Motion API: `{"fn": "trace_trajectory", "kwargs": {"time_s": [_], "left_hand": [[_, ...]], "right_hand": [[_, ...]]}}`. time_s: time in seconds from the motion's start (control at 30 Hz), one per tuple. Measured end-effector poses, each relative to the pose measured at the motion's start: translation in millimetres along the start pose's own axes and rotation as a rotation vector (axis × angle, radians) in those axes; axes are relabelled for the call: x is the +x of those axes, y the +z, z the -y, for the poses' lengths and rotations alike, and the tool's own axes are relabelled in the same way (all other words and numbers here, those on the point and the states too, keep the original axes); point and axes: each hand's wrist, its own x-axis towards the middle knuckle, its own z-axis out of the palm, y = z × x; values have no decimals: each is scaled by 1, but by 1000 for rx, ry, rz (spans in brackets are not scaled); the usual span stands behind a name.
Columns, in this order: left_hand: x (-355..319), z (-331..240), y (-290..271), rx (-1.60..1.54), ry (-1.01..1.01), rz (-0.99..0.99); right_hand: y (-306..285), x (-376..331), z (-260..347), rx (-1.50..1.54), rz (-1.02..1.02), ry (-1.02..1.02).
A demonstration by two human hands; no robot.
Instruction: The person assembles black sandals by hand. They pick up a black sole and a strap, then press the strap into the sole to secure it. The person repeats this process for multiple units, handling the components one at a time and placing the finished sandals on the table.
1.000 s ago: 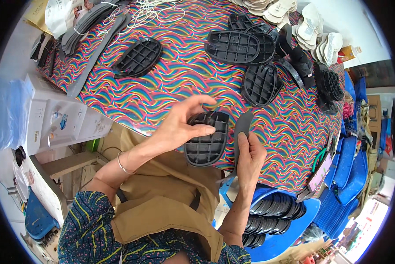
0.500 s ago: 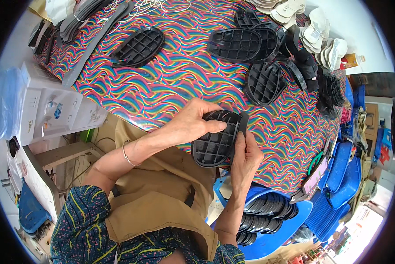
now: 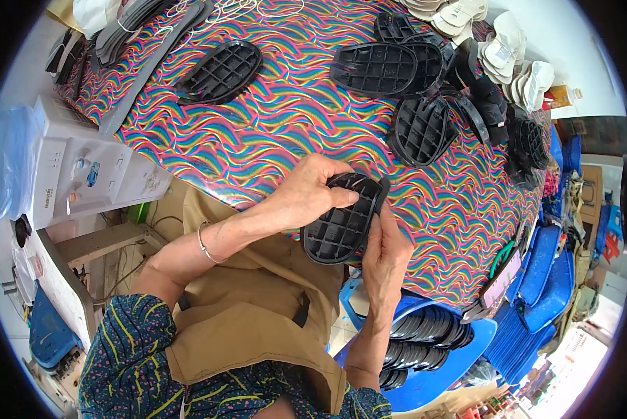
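Note:
Over the table's near edge I hold a black shoe sole (image 3: 329, 234) with its gridded side facing up. My left hand (image 3: 312, 188) grips it from the left, the thumb pressed on the grid and the other fingers hidden behind. My right hand (image 3: 389, 244) closes on the right edge, where a dark strip (image 3: 382, 192) runs along the sole's rim. The right fingertips are partly hidden. Another gridded sole (image 3: 223, 71) lies on the table beyond my left hand. Farther right, a sole (image 3: 422, 133) lies near a group of overlapping soles (image 3: 374, 68).
Grey strips (image 3: 128, 31) and white cord (image 3: 247, 8) lie at the far left. Pale insole-shaped pieces (image 3: 502, 45) are stacked at the far right. Beside my right forearm, a blue chair (image 3: 425, 391) holds stacked black pieces (image 3: 418, 332). A white appliance (image 3: 83, 164) stands left of the table.
The strip's upper end has moved in closer against the sole's rim. My right hand has shifted slightly left, its fingers now lower behind the edge. The left hand keeps its hold.

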Motion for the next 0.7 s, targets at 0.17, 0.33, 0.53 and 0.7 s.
{"fn": "trace_trajectory", "kwargs": {"time_s": [0.17, 0.33, 0.53, 0.7], "left_hand": [[-1, 3, 5, -27, 56, -120], [-6, -10, 6, -106, 147, -213], [-9, -23, 10, -177, 175, -193], [-11, -27, 15, -134, 174, -202]], "right_hand": [[-4, 4, 0, 18, -8, -116], [-6, -19, 12, 261, 27, 127], [-6, -41, 15, 170, -63, 119], [-2, -49, 18, 147, -135, 74]]}}
